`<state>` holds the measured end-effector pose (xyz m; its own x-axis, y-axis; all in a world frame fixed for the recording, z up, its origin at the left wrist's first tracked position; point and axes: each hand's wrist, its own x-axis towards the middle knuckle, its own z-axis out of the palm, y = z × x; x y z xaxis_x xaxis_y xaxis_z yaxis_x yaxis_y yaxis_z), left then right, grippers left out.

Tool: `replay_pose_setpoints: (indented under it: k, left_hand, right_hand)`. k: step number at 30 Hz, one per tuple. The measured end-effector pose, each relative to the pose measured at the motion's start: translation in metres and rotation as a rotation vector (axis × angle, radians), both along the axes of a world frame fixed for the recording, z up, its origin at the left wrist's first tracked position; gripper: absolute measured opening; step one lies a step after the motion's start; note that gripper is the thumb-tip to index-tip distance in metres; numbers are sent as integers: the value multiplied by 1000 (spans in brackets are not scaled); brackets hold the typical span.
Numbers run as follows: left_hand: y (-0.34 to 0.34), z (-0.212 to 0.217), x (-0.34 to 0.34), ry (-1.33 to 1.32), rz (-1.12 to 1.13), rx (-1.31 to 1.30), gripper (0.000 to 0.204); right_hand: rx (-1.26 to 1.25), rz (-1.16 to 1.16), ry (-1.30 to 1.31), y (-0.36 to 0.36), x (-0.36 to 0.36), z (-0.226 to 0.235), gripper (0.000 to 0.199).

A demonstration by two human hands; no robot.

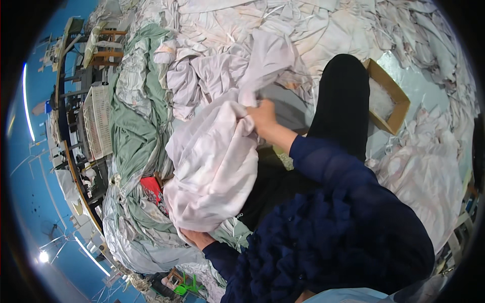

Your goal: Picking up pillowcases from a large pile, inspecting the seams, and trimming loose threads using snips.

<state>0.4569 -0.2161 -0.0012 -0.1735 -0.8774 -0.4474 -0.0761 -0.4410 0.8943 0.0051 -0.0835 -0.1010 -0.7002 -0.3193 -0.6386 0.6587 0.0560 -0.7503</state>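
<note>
A pale pinkish-white cloth [212, 169] hangs bunched across my lap and to the left of it. My right hand [263, 120] grips its upper right edge, fingers curled into the fabric. Lower down, my left hand [196, 237] holds the cloth's bottom edge, its fingers partly hidden beneath the folds. From the right hand the fabric runs on toward a lilac-white heap of cloth [217, 70] lying farther away. My black-clad leg [341, 101] stretches out to the right of the cloth.
Green fabric [136, 111] lies heaped on the left, with a red patterned piece [153, 191] beside it. Past my leg stands an open cardboard box [397, 112] with whitish stuff inside. White cloth [419, 177] is piled on the right. A white plastic basket [97, 122] and a green stool [188, 286] stand farther off.
</note>
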Motion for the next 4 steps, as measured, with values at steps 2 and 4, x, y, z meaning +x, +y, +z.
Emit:
replay_pose_setpoints:
  k: [2, 4]
  left_hand:
    - [-23, -14, -25, 328, -111, 234, 62]
    - [-40, -18, -46, 498, -173, 339, 64]
  right_hand:
    - [-386, 63, 178, -15, 16, 50, 38]
    - [-591, 320, 452, -36, 28, 105, 43]
